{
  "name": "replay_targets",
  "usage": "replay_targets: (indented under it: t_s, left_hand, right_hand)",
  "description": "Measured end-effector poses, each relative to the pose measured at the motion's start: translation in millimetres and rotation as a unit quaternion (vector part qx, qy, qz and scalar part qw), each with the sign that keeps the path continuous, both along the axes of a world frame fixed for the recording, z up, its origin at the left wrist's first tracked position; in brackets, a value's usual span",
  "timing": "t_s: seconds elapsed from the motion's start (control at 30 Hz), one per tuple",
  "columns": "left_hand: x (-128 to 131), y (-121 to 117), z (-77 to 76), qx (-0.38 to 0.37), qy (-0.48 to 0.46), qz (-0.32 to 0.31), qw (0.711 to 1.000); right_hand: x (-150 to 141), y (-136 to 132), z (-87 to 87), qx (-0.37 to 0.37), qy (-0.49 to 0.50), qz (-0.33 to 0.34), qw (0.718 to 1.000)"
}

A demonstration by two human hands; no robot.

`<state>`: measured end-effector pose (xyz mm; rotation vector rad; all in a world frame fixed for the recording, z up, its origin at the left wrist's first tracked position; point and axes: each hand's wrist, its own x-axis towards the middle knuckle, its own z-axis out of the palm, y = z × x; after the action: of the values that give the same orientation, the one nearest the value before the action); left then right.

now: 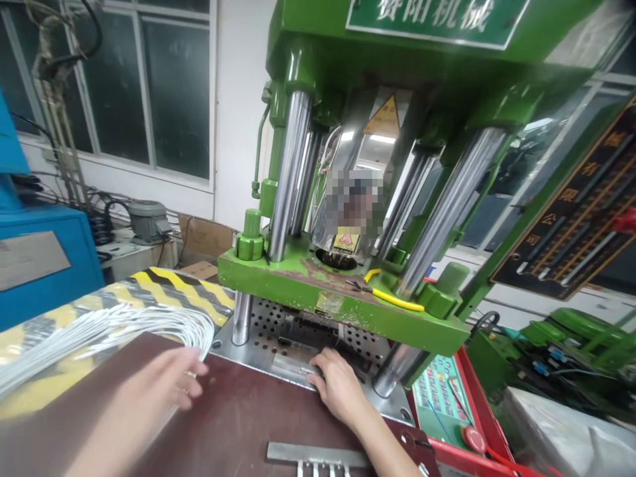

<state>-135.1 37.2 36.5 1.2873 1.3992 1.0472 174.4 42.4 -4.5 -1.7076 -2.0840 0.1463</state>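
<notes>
My right hand (335, 381) reaches to the front of the press's perforated metal bed (265, 324). Its fingers are closed on the right end of a flat metal bar (291, 368) lying at the bed's front edge. My left hand (173, 377) is blurred by motion above the brown tabletop (233, 404). Its fingers look loosely apart, and I see nothing in them. Just beyond it lies a bundle of white cables (163, 321). Close to me, another metal bar (313, 454) with several white pieces sticking out of it lies by my right forearm.
The green press (298, 281) stands ahead on steel columns (288, 179). Yellow-handled pliers (392, 298) rest on its plate. At right are a button panel (437, 397) and a red stop button (472, 438). Yellow-black striped sheeting (173, 281) covers the left surface.
</notes>
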Motion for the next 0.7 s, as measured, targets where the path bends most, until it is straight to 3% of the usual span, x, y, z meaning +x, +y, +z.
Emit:
replay_targets:
  t_s: [0.07, 0.13, 0.3, 0.43, 0.57, 0.7]
  left_hand:
    - [33, -8, -7.0, -0.012, 0.067, -0.138, 0.988]
    - [60, -17, -14.4, -0.003, 0.135, -0.223, 0.966]
    - [85, -28, -33.3, 0.071, 0.305, -0.3, 0.901]
    - [86, -27, -44.2, 0.112, 0.338, -0.339, 0.871]
    - [86, -22, -42.3, 0.105, 0.308, -0.359, 0.875]
    - [90, 3, -30.2, 0.029, 0.177, -0.345, 0.921]
  right_hand:
    - [0, -2, 2.4, -0.005, 0.008, 0.001, 1.0]
    - [3, -8, 9.0, -0.012, 0.019, 0.001, 1.0]
    - [32, -50, 32.5, -0.064, 0.054, 0.008, 0.996]
    - [59, -92, 33.0, -0.166, 0.108, -0.002, 0.98]
    - [64, -111, 23.3, -0.164, 0.128, -0.007, 0.978]
    - [62, -97, 22.4, -0.142, 0.184, -0.015, 0.973]
